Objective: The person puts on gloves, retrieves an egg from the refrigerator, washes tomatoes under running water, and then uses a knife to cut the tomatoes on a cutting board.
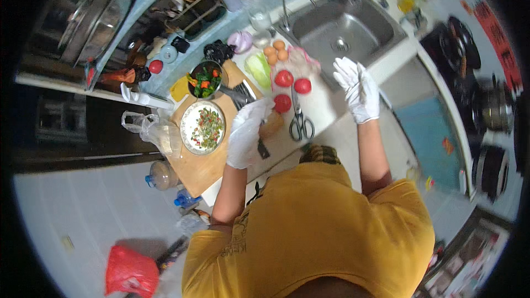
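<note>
My left hand [248, 134], in a white glove, hovers at the right edge of a wooden cutting board [188, 171]. Its fingers reach towards the black handle [236, 95] of a small pot [205, 79] holding chopped greens and orange-red pieces. Whether the fingers hold anything is unclear. Beside its wrist shows a dark flat object [263, 149], partly hidden. A patterned white plate [187, 142] of chopped green and red bits rests on the board. My right hand [358, 91], also white-gloved, is raised with fingers extended and nothing in it, near the steel sink [319, 56].
Black-handled scissors [301, 126] lie by several red tomatoes [283, 78]. Behind them are brown eggs [276, 52], a cabbage [257, 69] and a purple onion [240, 42]. A clear plastic bag [159, 132] hangs at the board's left edge. A faucet [286, 8] rises behind the sink.
</note>
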Motion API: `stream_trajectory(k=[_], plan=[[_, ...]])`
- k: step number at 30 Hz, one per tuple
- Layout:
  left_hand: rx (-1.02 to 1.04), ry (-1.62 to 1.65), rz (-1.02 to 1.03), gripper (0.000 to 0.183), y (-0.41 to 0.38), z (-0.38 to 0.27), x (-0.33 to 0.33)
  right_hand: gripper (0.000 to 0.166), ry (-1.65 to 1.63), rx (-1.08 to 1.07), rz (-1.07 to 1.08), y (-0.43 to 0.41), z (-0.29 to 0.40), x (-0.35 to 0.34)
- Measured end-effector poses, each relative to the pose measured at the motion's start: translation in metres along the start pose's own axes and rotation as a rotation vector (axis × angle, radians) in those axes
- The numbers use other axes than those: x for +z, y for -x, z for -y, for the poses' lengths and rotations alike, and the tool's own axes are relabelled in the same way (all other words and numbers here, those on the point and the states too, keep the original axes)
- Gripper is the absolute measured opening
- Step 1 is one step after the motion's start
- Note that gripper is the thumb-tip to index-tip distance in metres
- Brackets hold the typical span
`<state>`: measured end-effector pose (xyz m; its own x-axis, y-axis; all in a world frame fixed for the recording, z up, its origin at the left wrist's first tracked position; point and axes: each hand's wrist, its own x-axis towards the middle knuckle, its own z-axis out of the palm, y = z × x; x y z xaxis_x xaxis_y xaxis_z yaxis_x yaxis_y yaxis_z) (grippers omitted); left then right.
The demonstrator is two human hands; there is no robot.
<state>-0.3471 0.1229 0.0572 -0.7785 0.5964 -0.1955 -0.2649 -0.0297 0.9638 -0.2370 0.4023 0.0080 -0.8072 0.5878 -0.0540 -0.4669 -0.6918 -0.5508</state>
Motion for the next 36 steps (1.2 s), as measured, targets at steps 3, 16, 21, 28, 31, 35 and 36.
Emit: stream_trajectory(k=[3, 16, 21, 28, 31, 35, 36], plan=[[-0.077, -0.086, 0.049, 0.031, 0.035, 0.021, -0.044, 0.05, 0.042, -0.098, -0.029, 0.08, 0.007, 0.013], [-0.279, -0.345, 0.241, 0.024, 0.161, 0.061, -0.141, 0.029, 0.107, -0.127, -0.276, 0.305, -0.066, 0.053], [-0.403, -0.188, 0.12, 0.02, 0.168, 0.073, -0.118, 0.014, 0.345, -0.076, -0.414, 0.362, -0.073, 0.051], [-0.326, -0.47, -0.024, 0.038, 0.074, 0.148, -0.073, 0.048, 0.113, 0.031, -0.632, 0.422, -0.061, 0.037], [-0.245, -0.697, -0.201, 0.059, 0.051, 0.16, -0.053, 0.062, 0.243, 0.044, -0.619, 0.442, -0.045, 0.041], [-0.303, -0.133, -0.263, 0.021, 0.032, 0.188, -0.064, 0.06, 0.262, 0.04, -0.533, 0.467, -0.031, 0.03], [-0.363, 0.018, -0.248, 0.014, 0.042, 0.182, -0.06, 0.056, 0.275, 0.026, -0.586, 0.472, -0.028, 0.033]])
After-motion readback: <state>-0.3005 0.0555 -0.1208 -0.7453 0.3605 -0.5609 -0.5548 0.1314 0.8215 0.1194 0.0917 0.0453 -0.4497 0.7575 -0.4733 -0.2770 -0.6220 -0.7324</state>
